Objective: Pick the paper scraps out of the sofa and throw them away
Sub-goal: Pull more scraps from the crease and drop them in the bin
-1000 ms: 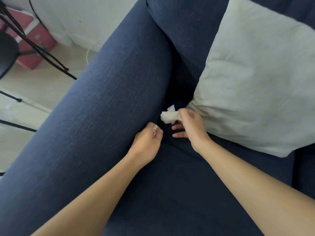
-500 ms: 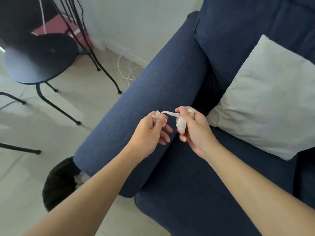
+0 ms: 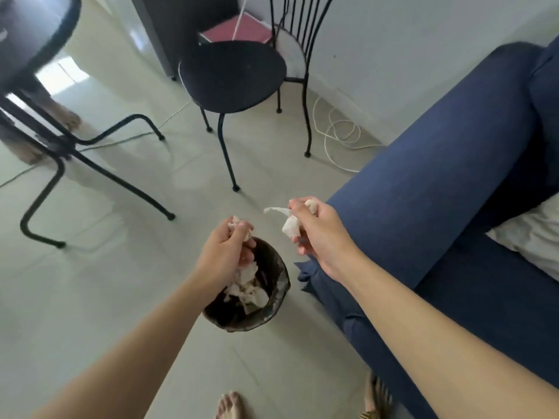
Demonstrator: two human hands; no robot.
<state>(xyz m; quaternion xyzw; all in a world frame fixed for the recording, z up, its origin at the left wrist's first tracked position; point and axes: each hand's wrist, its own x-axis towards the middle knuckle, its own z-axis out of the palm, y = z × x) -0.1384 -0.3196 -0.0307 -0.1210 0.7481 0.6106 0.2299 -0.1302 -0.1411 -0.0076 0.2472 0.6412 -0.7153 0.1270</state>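
Observation:
My left hand is closed around a small crumpled paper scrap and hangs directly above a dark round waste bin on the floor. Several white paper scraps lie inside the bin. My right hand grips a larger white paper scrap, with a strip of it sticking out to the left; this hand is to the right of the bin, beside the front of the navy sofa's armrest.
A black metal chair stands on the pale tiled floor beyond the bin. A black table with thin legs is at the left. White cable loops by the wall. A pale cushion lies on the sofa. My bare foot shows below.
Both hands have come away from the sofa's gap, carrying the paper leftward to the bin on the floor. The view swung from the sofa seat to the floor.

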